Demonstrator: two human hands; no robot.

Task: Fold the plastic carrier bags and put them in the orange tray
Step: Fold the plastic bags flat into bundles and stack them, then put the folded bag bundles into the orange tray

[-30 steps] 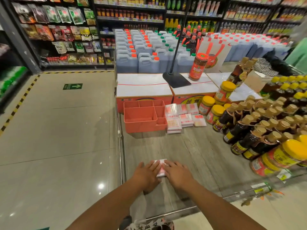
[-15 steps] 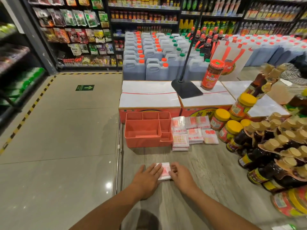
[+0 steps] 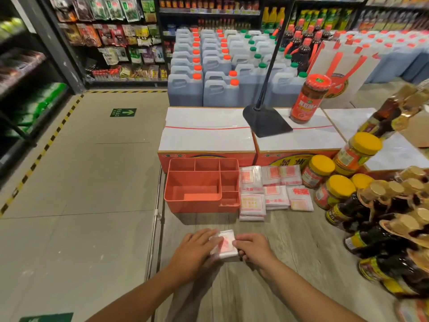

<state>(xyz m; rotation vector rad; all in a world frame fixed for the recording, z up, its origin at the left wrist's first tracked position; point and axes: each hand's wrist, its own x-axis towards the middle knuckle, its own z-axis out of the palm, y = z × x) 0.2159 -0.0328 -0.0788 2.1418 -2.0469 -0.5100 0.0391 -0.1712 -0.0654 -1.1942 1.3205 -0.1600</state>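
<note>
Bright, even shop light, probably from overhead; shadows are soft. Edges bend fisheye-style, and the bottles (image 3: 383, 240) at right smear with blur.

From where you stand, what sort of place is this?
Most likely a supermarket aisle: shelves of packaged snacks, rows of big capped jugs stacked on the floor, and a display of yellow-lidded jars and dark sauce bottles.

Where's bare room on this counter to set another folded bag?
Bare wood: the strip between the orange tray and the left hand on the folded bag, and the stretch from the right hand to the sauce bottles. Crowded: bag stacks right of the tray, jars beyond them.
</note>
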